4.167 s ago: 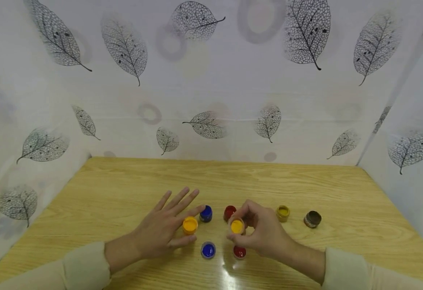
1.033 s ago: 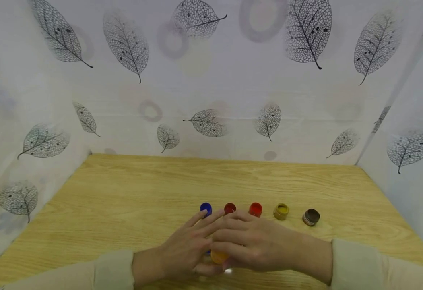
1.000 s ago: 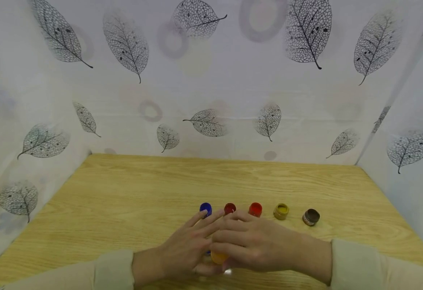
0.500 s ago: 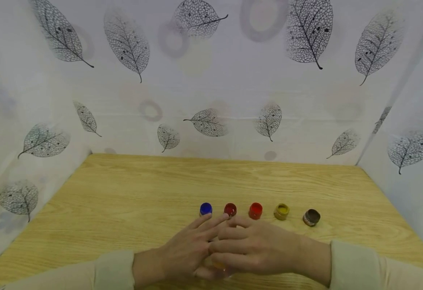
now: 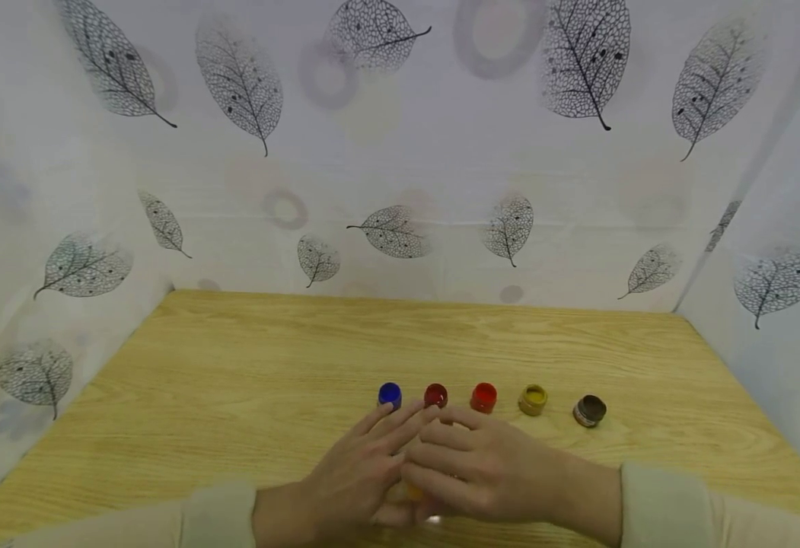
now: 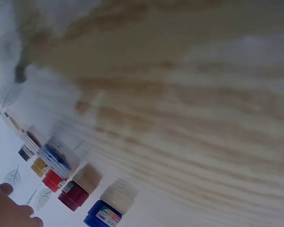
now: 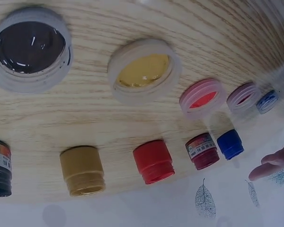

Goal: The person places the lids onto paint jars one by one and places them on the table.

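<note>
Head view: two hands meet low over the surface [image 5: 269, 365], around the orange jar [image 5: 413, 492]. The left hand [image 5: 360, 473], fingers extended forward, holds the jar between thumb and forefinger. The right hand [image 5: 485, 466] curls its fingers over it from the opposite side, its grip closed round the jar. Most of the jar is hidden by the fingers, and the exact points of contact cannot be made out. Beyond the hands stand five uncapped jars, upright and spaced in a row, left to right: blue jar [image 5: 390, 394], dark red jar [image 5: 435, 394], red jar [image 5: 483, 397], ochre jar [image 5: 533, 399] and brown jar [image 5: 589, 411].

Right wrist view: five lids lie in a second row, each near the jar of matching colour: brown lid [image 7: 31, 47], ochre lid [image 7: 143, 71], red lid [image 7: 202, 98], dark red lid [image 7: 244, 97] and blue lid [image 7: 267, 101]. Paint shows inside them.

Left wrist view: much is blurred; the blue jar bears a label [image 6: 108, 216]. Leaf-printed cloth [image 5: 441, 167] rises behind the surface.
</note>
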A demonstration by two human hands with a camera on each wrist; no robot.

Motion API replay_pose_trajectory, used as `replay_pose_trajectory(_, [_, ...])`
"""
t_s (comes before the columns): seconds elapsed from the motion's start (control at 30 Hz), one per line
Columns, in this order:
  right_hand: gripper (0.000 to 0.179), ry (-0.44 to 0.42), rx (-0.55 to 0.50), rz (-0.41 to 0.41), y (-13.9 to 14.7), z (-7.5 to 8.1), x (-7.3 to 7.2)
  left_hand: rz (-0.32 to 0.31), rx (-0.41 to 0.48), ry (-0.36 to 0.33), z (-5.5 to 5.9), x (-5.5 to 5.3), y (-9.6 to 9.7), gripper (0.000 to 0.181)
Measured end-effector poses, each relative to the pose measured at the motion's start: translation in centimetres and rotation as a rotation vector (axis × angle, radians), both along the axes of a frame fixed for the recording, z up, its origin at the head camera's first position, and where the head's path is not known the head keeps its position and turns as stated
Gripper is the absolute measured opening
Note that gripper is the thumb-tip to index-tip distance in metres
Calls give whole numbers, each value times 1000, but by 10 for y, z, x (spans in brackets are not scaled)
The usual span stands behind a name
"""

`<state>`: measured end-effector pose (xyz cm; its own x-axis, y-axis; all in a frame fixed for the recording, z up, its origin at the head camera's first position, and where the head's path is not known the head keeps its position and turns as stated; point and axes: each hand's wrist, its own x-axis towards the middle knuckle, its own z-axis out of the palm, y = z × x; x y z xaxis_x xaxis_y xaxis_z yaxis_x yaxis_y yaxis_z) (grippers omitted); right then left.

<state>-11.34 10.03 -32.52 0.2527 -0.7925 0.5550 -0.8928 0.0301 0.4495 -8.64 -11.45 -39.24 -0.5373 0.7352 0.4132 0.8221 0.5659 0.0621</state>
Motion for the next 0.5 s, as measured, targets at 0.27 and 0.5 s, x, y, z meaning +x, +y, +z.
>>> replay_pose_trajectory(0.27, [31, -18, -78, -137, 3, -10, 3, 145, 24, -3, 2, 7, 4, 69])
replay_pose_trajectory(0.5, [50, -45, 13, -77, 4, 2, -1, -43, 92, -47, 3, -1, 0, 68])
